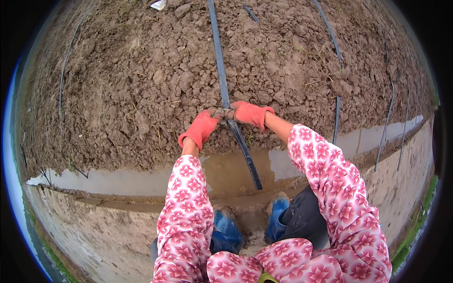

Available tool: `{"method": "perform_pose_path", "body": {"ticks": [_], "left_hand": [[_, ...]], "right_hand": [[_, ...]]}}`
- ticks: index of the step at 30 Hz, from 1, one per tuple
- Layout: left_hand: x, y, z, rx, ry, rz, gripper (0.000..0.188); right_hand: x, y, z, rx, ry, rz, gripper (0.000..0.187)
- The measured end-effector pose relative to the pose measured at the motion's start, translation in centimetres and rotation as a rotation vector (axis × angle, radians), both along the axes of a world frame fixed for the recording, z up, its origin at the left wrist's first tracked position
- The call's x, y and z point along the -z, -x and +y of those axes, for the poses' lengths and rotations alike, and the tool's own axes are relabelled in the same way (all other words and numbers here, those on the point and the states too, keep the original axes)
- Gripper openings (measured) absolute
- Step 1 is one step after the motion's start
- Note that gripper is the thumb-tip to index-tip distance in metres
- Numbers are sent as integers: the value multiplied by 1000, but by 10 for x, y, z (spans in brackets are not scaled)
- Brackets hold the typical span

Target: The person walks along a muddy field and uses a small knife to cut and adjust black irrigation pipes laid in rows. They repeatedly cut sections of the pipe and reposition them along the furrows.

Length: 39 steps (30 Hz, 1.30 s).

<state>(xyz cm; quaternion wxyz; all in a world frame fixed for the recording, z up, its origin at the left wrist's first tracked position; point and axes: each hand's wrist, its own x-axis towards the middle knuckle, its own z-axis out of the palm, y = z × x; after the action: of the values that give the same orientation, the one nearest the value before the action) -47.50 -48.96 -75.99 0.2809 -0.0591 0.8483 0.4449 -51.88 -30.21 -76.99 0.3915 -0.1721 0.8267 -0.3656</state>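
A flat dark drip tape runs from the top of the soil bed down to me and ends over a muddy water channel. My left hand, in a muddy orange-red glove, grips the tape at the bed's edge. My right hand, in the same kind of glove, grips it just beside the left. Both hands meet on the tape, fingers closed around it. The tape's loose end hangs past my hands over the water. My sleeves are pink with a flower pattern.
Tilled brown soil with clods fills the bed. More drip tapes lie on it at the right and a thin one at the left. A water-filled furrow runs across below. My blue boots stand in mud.
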Motion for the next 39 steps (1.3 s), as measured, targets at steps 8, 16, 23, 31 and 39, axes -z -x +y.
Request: {"method": "perform_pose_path", "body": {"ticks": [8, 16, 23, 31, 39], "left_hand": [[-2, 13, -3, 125, -52, -38, 31], [-6, 9, -5, 177, -63, 65, 28], [-16, -1, 5, 254, 120, 133, 27], [-9, -6, 18, 225, 170, 292, 28], [6, 2, -3, 240, 24, 98, 34]], "right_hand": [[-4, 3, 12, 53, 6, -46, 51], [-9, 1, 7, 53, -53, -28, 61], [13, -10, -7, 74, -155, 106, 45], [31, -19, -4, -155, -302, 420, 14], [11, -8, 1, 130, -14, -30, 41]]}}
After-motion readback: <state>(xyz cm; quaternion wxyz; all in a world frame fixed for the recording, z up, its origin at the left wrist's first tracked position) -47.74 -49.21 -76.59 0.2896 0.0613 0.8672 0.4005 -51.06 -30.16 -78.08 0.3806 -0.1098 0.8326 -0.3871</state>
